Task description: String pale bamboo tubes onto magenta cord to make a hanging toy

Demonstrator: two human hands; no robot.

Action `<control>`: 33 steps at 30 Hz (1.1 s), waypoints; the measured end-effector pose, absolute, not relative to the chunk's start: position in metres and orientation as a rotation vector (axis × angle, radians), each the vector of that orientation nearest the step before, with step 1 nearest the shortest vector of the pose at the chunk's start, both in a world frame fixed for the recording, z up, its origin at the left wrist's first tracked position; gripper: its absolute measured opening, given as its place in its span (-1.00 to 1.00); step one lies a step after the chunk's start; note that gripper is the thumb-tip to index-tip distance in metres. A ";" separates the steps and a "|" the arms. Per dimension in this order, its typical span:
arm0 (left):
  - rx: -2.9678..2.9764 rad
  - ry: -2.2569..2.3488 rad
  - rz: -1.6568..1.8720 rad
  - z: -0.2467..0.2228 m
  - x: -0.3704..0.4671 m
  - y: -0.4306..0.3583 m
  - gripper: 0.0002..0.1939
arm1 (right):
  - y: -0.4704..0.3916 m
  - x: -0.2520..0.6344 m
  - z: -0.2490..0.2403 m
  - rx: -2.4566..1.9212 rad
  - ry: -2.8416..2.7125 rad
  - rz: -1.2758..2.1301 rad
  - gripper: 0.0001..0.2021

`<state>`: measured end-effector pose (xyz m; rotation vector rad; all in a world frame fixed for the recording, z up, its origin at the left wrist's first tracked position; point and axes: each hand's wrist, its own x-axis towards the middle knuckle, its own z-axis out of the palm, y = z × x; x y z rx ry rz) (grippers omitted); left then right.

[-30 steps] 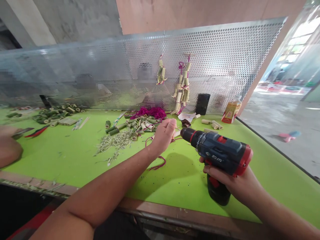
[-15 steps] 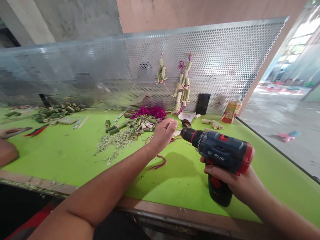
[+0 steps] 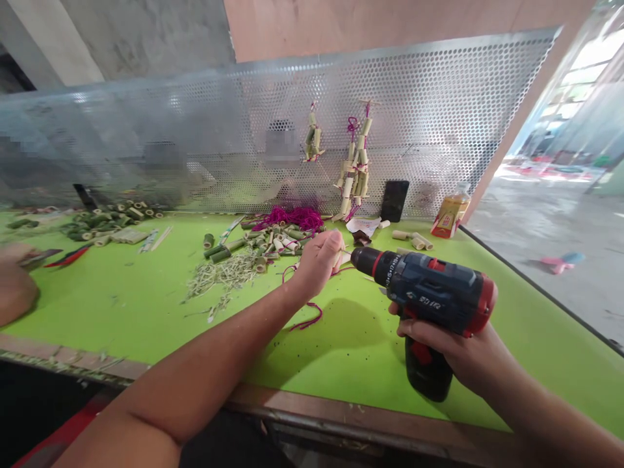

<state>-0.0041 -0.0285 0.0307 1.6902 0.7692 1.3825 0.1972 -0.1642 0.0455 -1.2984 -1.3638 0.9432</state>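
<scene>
My right hand (image 3: 439, 338) is wrapped round the grip of a dark blue and red cordless drill (image 3: 429, 289), held above the table with its chuck toward the left. A thin bit runs from the chuck to the closed fingers of my left hand (image 3: 319, 260). Whatever those fingers pinch is hidden behind them. Beneath and beside the left hand, magenta cord (image 3: 312, 318) lies loosely curved on the green tabletop (image 3: 341, 364). Cut bamboo tubes (image 3: 234, 246) and a heap of bamboo shavings (image 3: 221, 276) lie to the left of that hand.
Strings of bamboo pieces (image 3: 361, 162) hang on the perforated metal screen (image 3: 414, 97). Before it are a magenta cord bundle (image 3: 297, 220), a phone (image 3: 394, 200) and an oil bottle (image 3: 449, 213). Another person's hand (image 3: 17, 260) holds a blade at far left, near more tubes (image 3: 104, 221).
Both my hands and the drill keep nearly the same pose, with the bit still at the left hand. The other person's hand at the far left has shifted slightly.
</scene>
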 end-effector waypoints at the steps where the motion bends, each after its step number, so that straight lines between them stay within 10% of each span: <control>1: 1.667 0.766 1.381 0.030 -0.003 -0.029 -0.47 | -0.164 0.197 0.045 -1.298 -1.364 0.947 -0.77; 33: 1.557 0.857 1.498 0.034 0.012 -0.034 -0.44 | -0.163 0.196 0.034 -1.304 -1.444 0.942 -0.76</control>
